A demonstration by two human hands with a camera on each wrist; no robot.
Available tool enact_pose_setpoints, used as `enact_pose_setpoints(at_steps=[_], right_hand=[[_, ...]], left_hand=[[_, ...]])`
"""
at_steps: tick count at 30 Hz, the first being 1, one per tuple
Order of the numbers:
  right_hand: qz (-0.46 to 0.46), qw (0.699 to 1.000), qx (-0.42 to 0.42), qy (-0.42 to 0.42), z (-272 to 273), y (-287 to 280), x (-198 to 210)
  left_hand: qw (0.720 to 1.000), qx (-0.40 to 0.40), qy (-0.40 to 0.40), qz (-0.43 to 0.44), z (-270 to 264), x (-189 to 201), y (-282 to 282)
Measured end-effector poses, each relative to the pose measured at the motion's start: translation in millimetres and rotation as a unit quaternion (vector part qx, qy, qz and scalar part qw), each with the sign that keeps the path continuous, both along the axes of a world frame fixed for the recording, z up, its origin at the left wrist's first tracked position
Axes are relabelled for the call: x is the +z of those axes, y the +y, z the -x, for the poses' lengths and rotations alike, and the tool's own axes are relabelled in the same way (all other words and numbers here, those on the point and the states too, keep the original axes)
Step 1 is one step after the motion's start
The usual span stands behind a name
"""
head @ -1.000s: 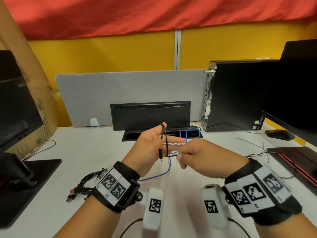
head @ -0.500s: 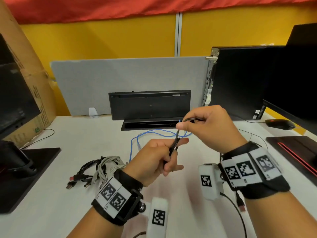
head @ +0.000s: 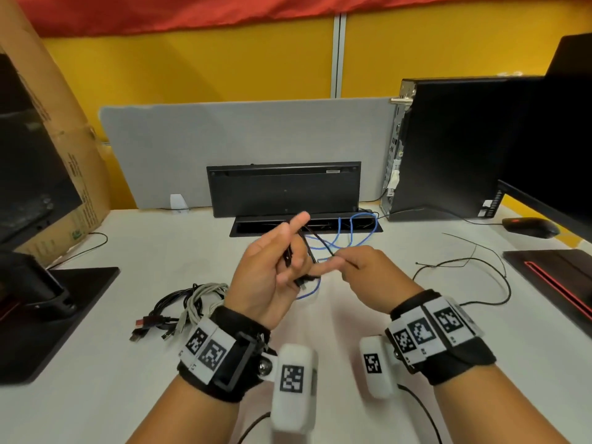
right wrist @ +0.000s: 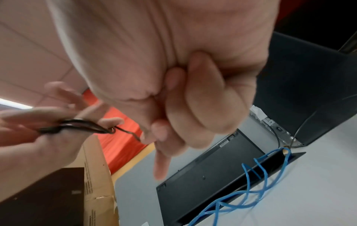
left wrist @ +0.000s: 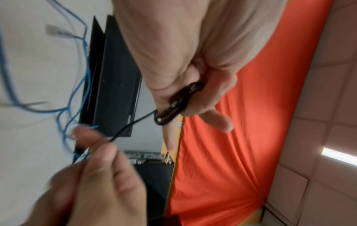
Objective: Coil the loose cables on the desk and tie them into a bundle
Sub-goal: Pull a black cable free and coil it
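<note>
Left hand (head: 272,277) raised over the desk (head: 96,395), fingers curled round a small coil of thin black cable (left wrist: 173,105), index finger sticking up. Right hand (head: 374,280) just beside it, pinching the free tail of the same cable (head: 323,248) between thumb and fingertip, remaining fingers folded. Light, limp, springy stuff by the look of it — likely to unwind if the left grip slackens; best held across all loops at once, tail kept taut. Further out: blue cable (head: 352,235) loose on the desk beyond the hands, bundle of grey and black cables (head: 189,302) to the left, another thin black wire (head: 464,267) to the right. Number of loops in the coil hard to count — blur in both wrist views. Tail's end hidden inside the right fingers.
</note>
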State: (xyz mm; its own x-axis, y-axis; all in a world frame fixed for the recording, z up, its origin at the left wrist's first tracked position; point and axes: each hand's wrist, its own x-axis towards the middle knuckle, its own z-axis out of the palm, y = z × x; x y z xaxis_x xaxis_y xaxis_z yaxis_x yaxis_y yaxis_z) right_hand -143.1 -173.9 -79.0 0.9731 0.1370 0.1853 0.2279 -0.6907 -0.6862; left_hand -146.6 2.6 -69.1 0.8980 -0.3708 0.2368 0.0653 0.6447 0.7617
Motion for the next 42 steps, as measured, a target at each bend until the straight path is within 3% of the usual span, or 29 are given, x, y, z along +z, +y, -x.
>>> enact_pose_setpoints(at_steps=[5, 11, 14, 17, 20, 22, 26, 29, 34, 39, 42], right_hand=[[0.053, 0.995, 0.044, 0.077, 15, 7, 2], [0.088, 0.987, 0.078, 0.105, 41, 15, 39], [0.073, 0.988, 0.098, 0.092, 52, 15, 56], [-0.024, 0.99, 0.123, 0.066, 58, 11, 70], [-0.123, 0.984, 0.125, 0.006, 56, 3, 74], [-0.133, 0.984, 0.107, -0.053, 48, -2, 70], [-0.139, 0.975, 0.022, -0.171, 30, -8, 50], [-0.159, 0.967, -0.039, -0.198, 19, -10, 33], [-0.106, 0.983, -0.019, -0.151, 12, -4, 12], [-0.034, 0.996, 0.004, -0.088, 10, -1, -3], [-0.013, 0.999, 0.048, -0.007, 13, 3, -9]], left_hand=[[0.993, 0.101, -0.067, -0.007, -13, 8, 12], [0.981, 0.131, -0.103, -0.1, -13, 0, 14], [0.969, 0.109, -0.117, -0.186, -12, 0, 12], [0.955, 0.079, -0.112, -0.263, -5, -2, 3], [0.951, -0.005, -0.12, -0.286, 4, -2, -3], [0.947, -0.035, -0.126, -0.292, 9, -1, -2], [0.961, -0.076, -0.093, -0.25, 15, 1, -1], [0.971, -0.099, -0.062, -0.209, 17, 3, 0], [0.984, -0.149, -0.007, -0.099, 20, 6, 2], [0.979, -0.194, 0.038, 0.043, 23, 10, 5], [0.991, -0.124, 0.014, 0.049, 18, 11, 6]])
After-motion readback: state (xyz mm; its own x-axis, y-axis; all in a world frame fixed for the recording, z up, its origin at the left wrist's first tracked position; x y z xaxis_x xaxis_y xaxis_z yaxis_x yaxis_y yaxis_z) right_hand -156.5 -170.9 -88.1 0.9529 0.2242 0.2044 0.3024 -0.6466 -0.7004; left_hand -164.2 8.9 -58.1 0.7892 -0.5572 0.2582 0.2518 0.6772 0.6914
